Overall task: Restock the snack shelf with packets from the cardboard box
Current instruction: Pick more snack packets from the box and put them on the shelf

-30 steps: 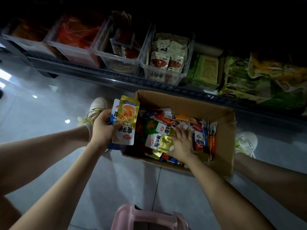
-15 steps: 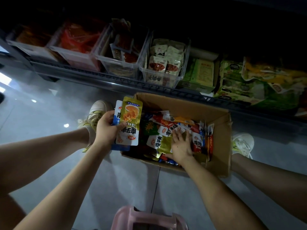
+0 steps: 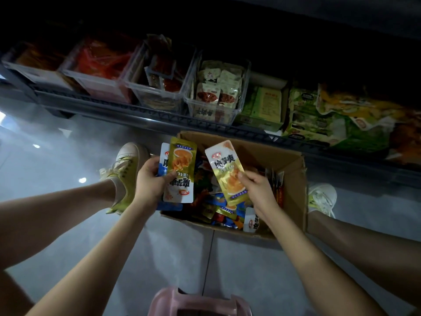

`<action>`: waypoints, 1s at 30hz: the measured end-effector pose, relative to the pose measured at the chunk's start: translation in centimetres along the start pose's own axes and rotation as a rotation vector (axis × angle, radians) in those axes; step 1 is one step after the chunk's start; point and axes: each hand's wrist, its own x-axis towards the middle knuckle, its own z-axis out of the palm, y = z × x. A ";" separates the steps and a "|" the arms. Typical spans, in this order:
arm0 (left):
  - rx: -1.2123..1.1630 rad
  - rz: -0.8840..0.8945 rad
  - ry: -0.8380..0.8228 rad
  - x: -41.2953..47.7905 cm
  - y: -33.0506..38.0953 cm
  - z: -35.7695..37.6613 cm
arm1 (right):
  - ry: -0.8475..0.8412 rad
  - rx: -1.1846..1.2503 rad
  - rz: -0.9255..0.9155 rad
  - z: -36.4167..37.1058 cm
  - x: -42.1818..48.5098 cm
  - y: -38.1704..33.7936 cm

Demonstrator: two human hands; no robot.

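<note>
- At frame centre, above the cardboard box [image 3: 293, 176], the right hand [image 3: 258, 189] pinches a gold packet [image 3: 226, 169] by its lower end
- The left hand [image 3: 149, 180] grips a small stack of packets [image 3: 181, 176] at the box's left edge
- Likely gathering matching packets; next, add this one to the stack, then reach the shelf [image 3: 136, 111] in the upper frame

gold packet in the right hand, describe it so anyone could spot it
Start at the cardboard box on the floor. Above it, the right hand pinches one gold packet. Its white end points up; the left hand's shows gold uppermost.
</note>
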 end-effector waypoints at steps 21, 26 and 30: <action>0.030 -0.095 -0.442 -1.9 2.9 -0.8 | -0.078 -0.431 -0.249 2.0 -2.1 -4.8; 0.090 -0.177 -0.631 -1.8 5.3 -1.3 | -0.232 -0.116 -0.090 0.7 -2.6 -6.7; -0.110 -0.191 -0.535 -2.1 5.2 -1.1 | 0.042 0.076 -0.063 0.4 -2.7 -7.1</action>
